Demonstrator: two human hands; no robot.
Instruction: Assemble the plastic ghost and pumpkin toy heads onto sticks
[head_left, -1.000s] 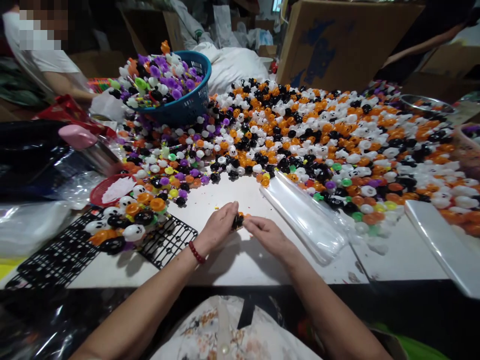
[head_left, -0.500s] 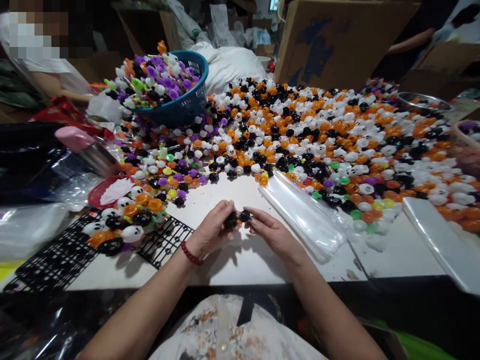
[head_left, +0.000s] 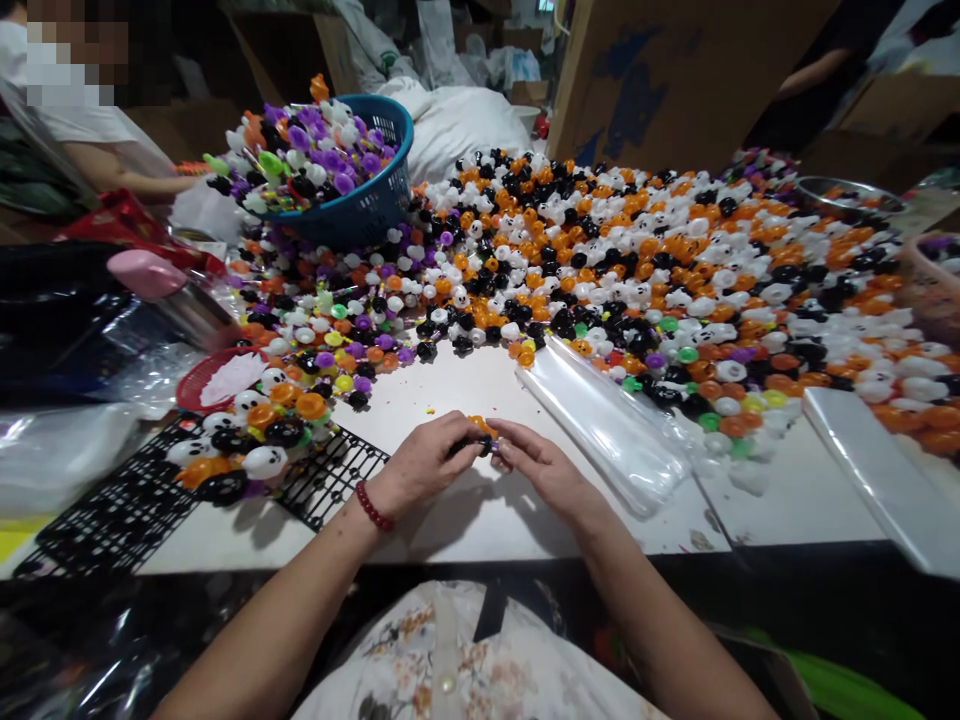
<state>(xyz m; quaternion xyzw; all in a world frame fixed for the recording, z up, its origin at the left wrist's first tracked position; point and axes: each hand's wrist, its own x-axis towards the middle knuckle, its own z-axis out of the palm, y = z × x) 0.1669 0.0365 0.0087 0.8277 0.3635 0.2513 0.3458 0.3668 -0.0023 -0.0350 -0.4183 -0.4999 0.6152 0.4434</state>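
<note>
Above the white tabletop (head_left: 420, 400), my left hand (head_left: 431, 455) is closed around a small black piece (head_left: 480, 443), with an orange piece (head_left: 478, 424) showing above it. My right hand (head_left: 534, 462) meets it from the right, thumb and fingers pinched at the same small pieces; a bit of purple shows between the fingertips. A red bead bracelet (head_left: 373, 507) circles my left wrist. Clear plastic bags (head_left: 607, 425) lie just right of my right hand. Left of my hands, ghost and pumpkin pieces (head_left: 259, 430) are clustered over a black grid (head_left: 124, 500).
A large heap of orange, white and black pieces (head_left: 637, 250) spreads across the back. The blue basket (head_left: 375, 205) is piled full. A pink-capped bottle (head_left: 169, 290) and red dish (head_left: 199, 385) stand left, another bag stack (head_left: 877, 470) right. A person's arm (head_left: 124, 175) is back left.
My hands have come closer together, and an orange piece now shows between them. The black piece in my right fingertips is no longer seen apart from my left hand.
</note>
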